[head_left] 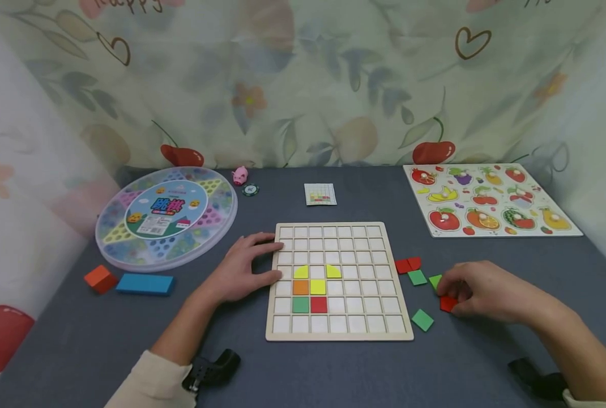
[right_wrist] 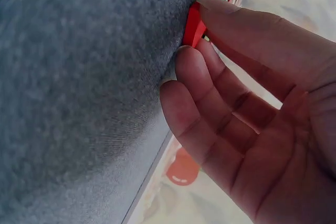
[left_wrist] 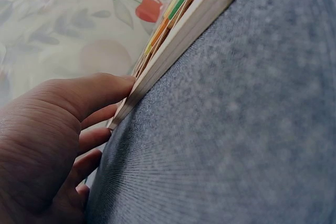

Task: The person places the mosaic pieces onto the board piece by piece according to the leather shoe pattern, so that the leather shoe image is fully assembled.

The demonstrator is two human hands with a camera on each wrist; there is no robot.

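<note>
A wooden grid board (head_left: 338, 335) lies mid-table, holding yellow (head_left: 317, 287), orange (head_left: 300, 287), green (head_left: 300, 305) and red (head_left: 319, 305) tiles. My left hand (head_left: 247, 266) rests flat beside the board's left edge. Its thumb (left_wrist: 94, 93) and fingertips touch that edge (left_wrist: 194, 30). To the right of the board my right hand (head_left: 486, 292) pinches a red tile (head_left: 448, 304) that lies on the table. In the right wrist view my thumb and a finger hold the red tile (right_wrist: 194, 24) by its sides. Loose red tiles (head_left: 408, 264) and green tiles (head_left: 417, 277) (head_left: 422, 319) lie close by.
A round checkers case (head_left: 166, 215) sits at the left, with an orange block (head_left: 100, 279) and a blue block (head_left: 145, 284) in front of it. A pattern card (head_left: 320, 194), a pink pig (head_left: 239, 175) and a fruit puzzle (head_left: 491, 198) lie farther back. Curtains enclose the table.
</note>
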